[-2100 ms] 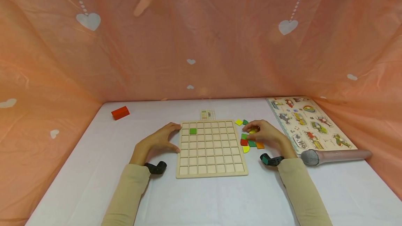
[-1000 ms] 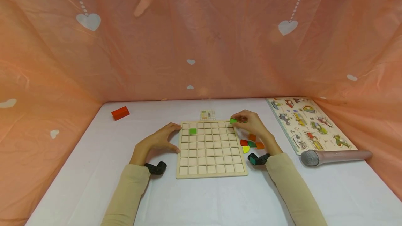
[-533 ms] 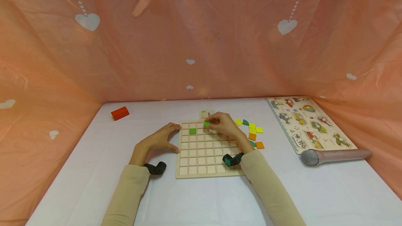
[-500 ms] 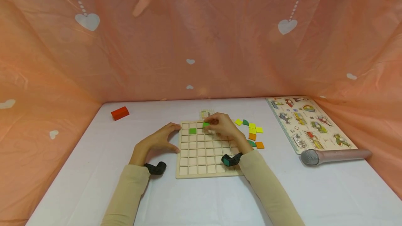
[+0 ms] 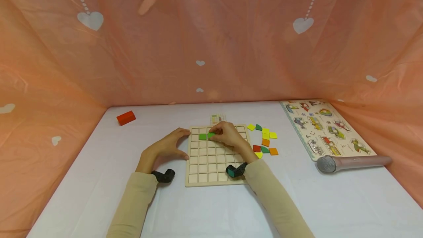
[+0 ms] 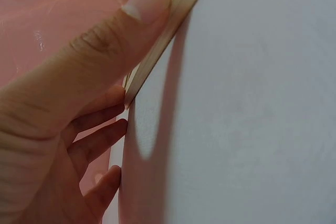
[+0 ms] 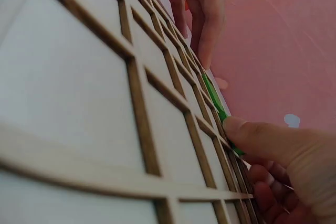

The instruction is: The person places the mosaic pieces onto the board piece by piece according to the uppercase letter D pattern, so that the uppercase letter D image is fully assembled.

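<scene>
A wooden grid board (image 5: 212, 152) lies flat on the white-covered table. My left hand (image 5: 167, 146) rests against its left edge, thumb near the middle of that side and the other fingers at the far corner. My right hand (image 5: 228, 135) pinches a green square tile (image 5: 210, 135) over the second row of the grid, just right of another green square tile (image 5: 202, 136) that sits in a cell. In the right wrist view the thumb (image 7: 239, 129) presses at the tile's end; the curled fingers partly hide behind the board.
Right of the board lie several loose tiles: yellow squares (image 5: 266, 133), orange squares (image 5: 273, 151), a red one (image 5: 256, 148) and dark green pieces (image 5: 265, 150). A small printed grid card (image 5: 216, 117) is behind the board. Farther right are a picture puzzle (image 5: 327, 129) and a microphone (image 5: 355, 163); a red block (image 5: 126, 118) stands back left.
My right hand picked a green square tile from the loose pieces and carried it left over the board, to beside the other green tile. The left hand stayed at the board's edge.
</scene>
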The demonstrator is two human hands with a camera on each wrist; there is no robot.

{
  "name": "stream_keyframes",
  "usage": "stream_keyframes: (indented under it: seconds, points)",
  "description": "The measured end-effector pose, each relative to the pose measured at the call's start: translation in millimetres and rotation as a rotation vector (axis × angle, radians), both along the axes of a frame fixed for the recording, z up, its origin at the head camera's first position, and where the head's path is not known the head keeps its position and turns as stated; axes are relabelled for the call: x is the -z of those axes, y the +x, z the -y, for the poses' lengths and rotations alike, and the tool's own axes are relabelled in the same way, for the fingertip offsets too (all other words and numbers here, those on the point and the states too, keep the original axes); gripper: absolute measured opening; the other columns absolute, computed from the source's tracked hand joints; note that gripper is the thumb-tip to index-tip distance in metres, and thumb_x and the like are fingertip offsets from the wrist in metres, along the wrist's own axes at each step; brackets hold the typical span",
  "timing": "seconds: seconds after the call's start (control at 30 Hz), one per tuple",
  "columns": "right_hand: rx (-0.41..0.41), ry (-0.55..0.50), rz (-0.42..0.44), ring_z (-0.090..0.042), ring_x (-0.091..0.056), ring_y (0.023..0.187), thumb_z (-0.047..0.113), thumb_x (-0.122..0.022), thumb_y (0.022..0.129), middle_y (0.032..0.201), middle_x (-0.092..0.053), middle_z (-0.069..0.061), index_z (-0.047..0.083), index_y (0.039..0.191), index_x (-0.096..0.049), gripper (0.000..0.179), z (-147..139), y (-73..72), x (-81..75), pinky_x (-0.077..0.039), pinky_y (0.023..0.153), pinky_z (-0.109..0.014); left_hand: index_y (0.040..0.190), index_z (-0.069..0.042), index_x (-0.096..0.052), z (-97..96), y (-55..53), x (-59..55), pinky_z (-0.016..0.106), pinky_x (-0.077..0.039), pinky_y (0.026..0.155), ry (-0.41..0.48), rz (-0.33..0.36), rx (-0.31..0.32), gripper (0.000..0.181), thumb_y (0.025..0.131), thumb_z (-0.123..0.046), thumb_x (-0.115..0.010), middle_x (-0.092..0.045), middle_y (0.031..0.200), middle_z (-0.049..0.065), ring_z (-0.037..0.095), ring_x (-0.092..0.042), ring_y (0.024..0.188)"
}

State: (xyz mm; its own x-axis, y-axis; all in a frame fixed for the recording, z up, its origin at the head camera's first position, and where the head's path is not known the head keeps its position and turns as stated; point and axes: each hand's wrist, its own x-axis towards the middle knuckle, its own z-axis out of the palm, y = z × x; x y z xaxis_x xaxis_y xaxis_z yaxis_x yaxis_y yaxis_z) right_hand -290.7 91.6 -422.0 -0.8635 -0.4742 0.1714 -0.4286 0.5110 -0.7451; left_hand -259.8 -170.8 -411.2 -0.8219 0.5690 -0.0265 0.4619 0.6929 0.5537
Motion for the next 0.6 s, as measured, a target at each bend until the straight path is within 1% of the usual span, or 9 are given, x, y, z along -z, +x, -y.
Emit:
stream_keyframes:
  seconds: [0.3,0.47,0.6]
  points:
    - [0.027,0.025,-0.014,-0.014,-0.057,0.080,0.015,-0.077,0.076,0.096,-0.066,-0.004,0.008,0.098,-0.073,0.024,1.7,1.2,0.1,-0.049,0.070,-0.025,0.136,0.002,-0.041,0.4,-0.7,0.7,0.046,-0.026,0.110,0.005,-0.013,0.016,0.090,0.066,-0.033,-0.084,-0.040,0.139,0.017,0.032,-0.034,0.132]
    - [0.047,0.010,-0.008,-0.014,-0.058,0.080,0.015,-0.075,0.078,0.096,-0.066,-0.004,0.009,0.096,-0.073,0.019,1.1,1.9,-0.4,-0.050,0.070,-0.025,0.136,0.002,-0.041,0.5,-0.7,0.6,0.047,-0.027,0.110,0.010,-0.013,0.017,0.090,0.066,-0.033,-0.084,-0.040,0.139,0.017,0.032,-0.034,0.131]
    - [0.046,0.010,-0.024,-0.013,-0.055,0.078,0.014,-0.074,0.080,0.093,-0.064,-0.003,0.009,0.095,-0.074,0.016,0.4,0.8,1.3,-0.048,0.068,-0.024,0.136,0.002,-0.041,0.0,-0.9,0.4,0.047,-0.026,0.110,0.011,-0.014,0.015,0.090,0.066,-0.033,-0.084,-0.040,0.139,0.017,0.033,-0.033,0.131]
